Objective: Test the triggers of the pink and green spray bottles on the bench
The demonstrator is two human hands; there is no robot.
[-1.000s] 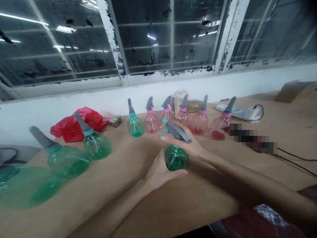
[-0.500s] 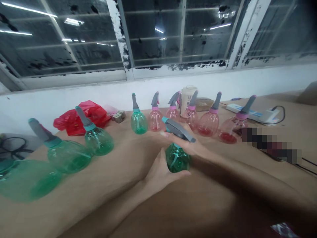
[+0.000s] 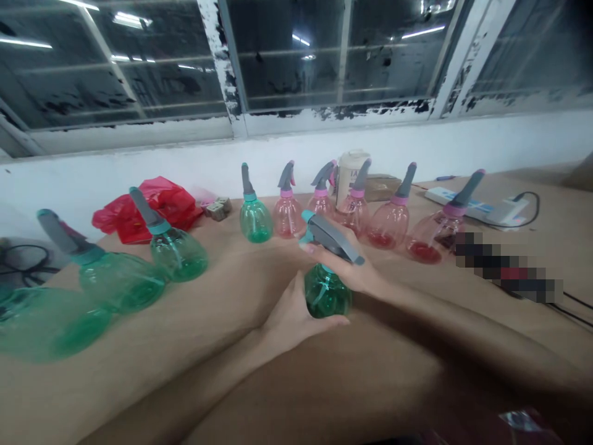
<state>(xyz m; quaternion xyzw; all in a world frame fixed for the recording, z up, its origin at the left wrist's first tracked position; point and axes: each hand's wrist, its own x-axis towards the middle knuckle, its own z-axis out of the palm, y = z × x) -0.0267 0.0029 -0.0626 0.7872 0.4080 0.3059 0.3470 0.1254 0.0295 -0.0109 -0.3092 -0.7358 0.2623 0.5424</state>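
Observation:
A green spray bottle with a grey and teal spray head stands upright on the table in front of me. My left hand is wrapped round the lower part of its body, the thumb along the near side. Up at the neck, my right hand grips the bottle just under the spray head, some fingers hidden behind it. Just beyond my hands are pink spray bottles, the closest being one with a grey head and another partly covered by the spray head.
Green spray bottles line the left side, and another stands at the back. More pink bottles curve to the right. A red plastic bag, a white canister, a power strip and cables lie along the wall.
The view has shifted a little, so everything sits slightly differently in the frame. Both hands keep the same hold on the green spray bottle.

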